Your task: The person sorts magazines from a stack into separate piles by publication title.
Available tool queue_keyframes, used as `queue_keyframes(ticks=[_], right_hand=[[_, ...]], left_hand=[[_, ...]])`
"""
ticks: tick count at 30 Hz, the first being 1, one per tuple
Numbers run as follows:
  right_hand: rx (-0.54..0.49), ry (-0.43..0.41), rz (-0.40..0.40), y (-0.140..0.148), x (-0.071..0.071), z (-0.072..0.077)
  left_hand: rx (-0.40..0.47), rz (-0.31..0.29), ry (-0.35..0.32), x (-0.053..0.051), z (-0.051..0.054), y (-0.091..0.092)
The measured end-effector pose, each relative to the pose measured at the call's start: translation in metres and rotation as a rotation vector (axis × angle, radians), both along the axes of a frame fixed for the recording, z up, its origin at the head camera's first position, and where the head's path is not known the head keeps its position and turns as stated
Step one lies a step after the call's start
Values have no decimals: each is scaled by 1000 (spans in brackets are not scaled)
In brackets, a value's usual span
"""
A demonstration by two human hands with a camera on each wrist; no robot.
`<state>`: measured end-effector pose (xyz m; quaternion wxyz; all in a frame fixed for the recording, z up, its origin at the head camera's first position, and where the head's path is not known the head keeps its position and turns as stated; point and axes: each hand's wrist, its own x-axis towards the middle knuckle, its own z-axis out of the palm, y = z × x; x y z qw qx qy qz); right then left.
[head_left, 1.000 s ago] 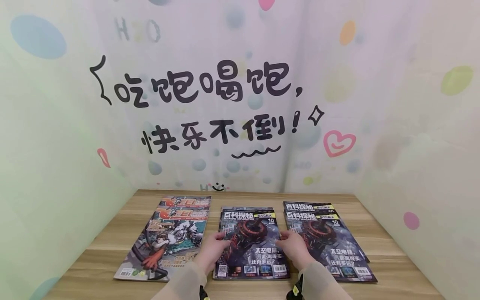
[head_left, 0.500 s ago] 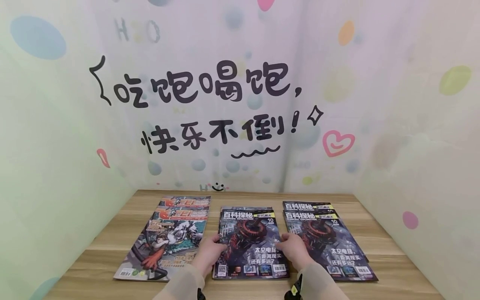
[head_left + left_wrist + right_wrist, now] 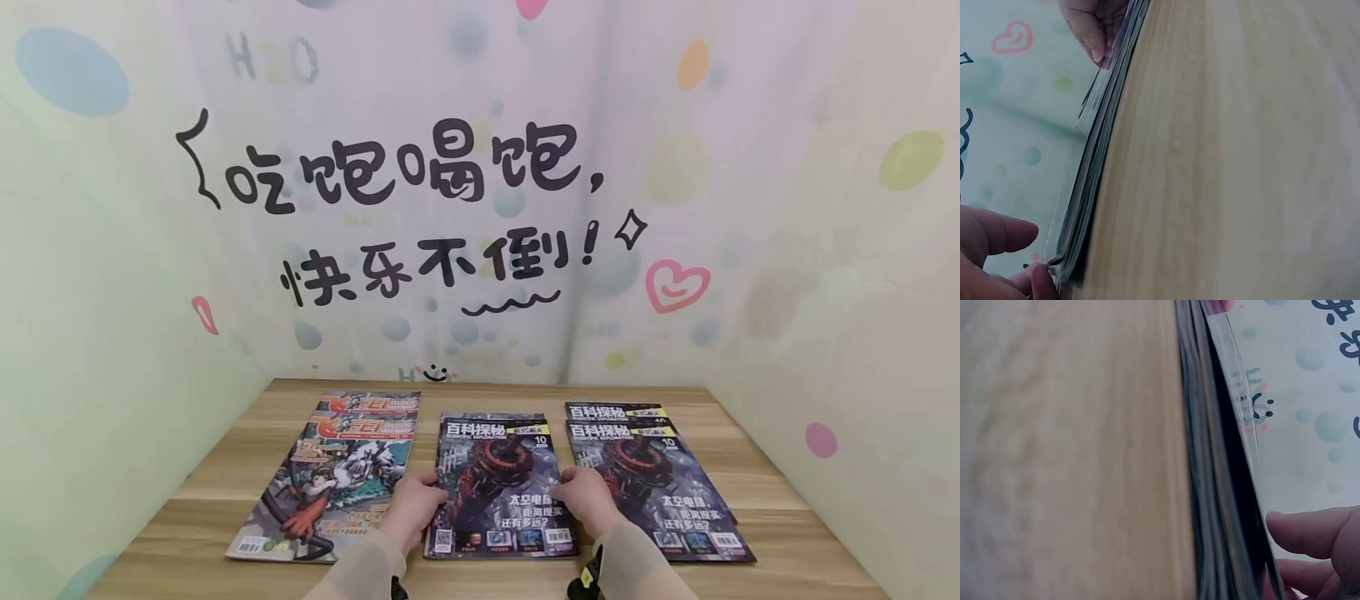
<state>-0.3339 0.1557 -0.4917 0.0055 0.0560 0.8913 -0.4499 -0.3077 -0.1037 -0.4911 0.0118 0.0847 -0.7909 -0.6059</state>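
Touching the middle magazines (image 3: 501, 483) with left hand (image 3: 414, 507) and right hand (image 3: 591, 500); unclear whether pinching. Looks sorted beside left pile (image 3: 330, 487) and right pile (image 3: 663, 492), apparently not yet squared.

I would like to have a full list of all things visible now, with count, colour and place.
Glossy magazines with red-orange titles: at least two, multicoloured, left pile, overlapping
Glossy white-titled magazine: one on top, dark with red, middle pile; another edge shows behind
Matching white-titled magazines: at least two, dark with red, right pile, overlapping
Wood-grain table: one, light brown, under the piles
Printed wall covering: panel count unclear, pale with black lettering, behind and alongside
Sleeves: two, beige, on forearms
Left hand: one, bare, middle pile's left edge
Right hand: one, bare, its right edge
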Motion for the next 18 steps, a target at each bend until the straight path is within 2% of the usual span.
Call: queue_keyframes(ticks=[10, 18], right_hand=[[-14, -6, 3, -1, 2, 0], [-35, -5, 0, 0, 3, 0]], left_hand=[[-21, 13, -21, 0, 0, -2], [15, 8, -48, 1, 1, -2]])
